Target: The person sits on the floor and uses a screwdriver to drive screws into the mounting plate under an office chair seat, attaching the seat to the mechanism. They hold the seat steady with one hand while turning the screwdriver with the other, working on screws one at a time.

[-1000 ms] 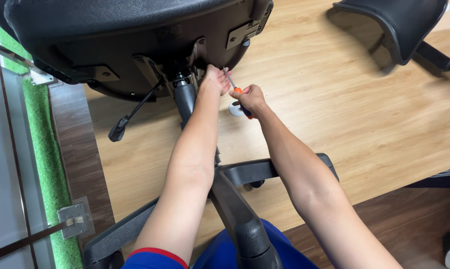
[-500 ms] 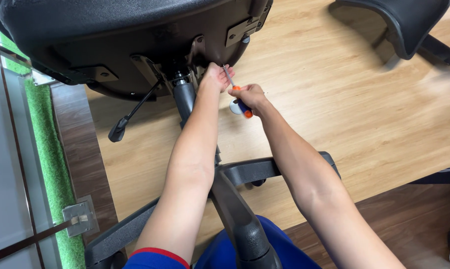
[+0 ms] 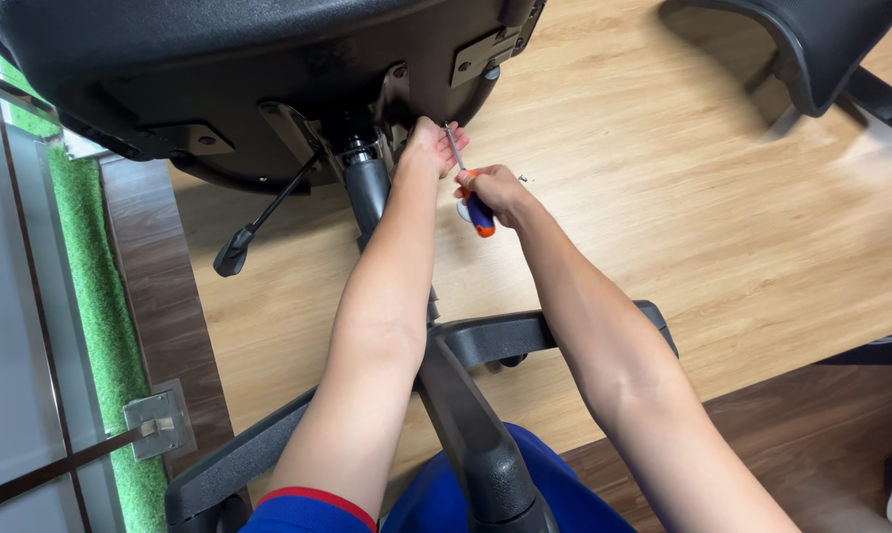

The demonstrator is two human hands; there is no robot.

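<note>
Screwdriver (image 3: 473, 197) clenched by its orange-blue handle in right hand (image 3: 493, 190), shaft angled up at chair seat underside (image 3: 268, 89); left hand (image 3: 428, 146) pinched the shaft near its tip, apparently to steady it.

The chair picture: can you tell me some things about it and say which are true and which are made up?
1. The right hand holds a screwdriver with an orange and blue handle. True.
2. The left hand rests flat on the floor. False: it is up under the black chair seat, by the screwdriver's metal shaft.
3. The floor under the chair is light wood. True.
4. The chair's black base legs lie near the person's arms. True.
5. The strip of green turf is on the right side. False: it is on the left edge.
</note>
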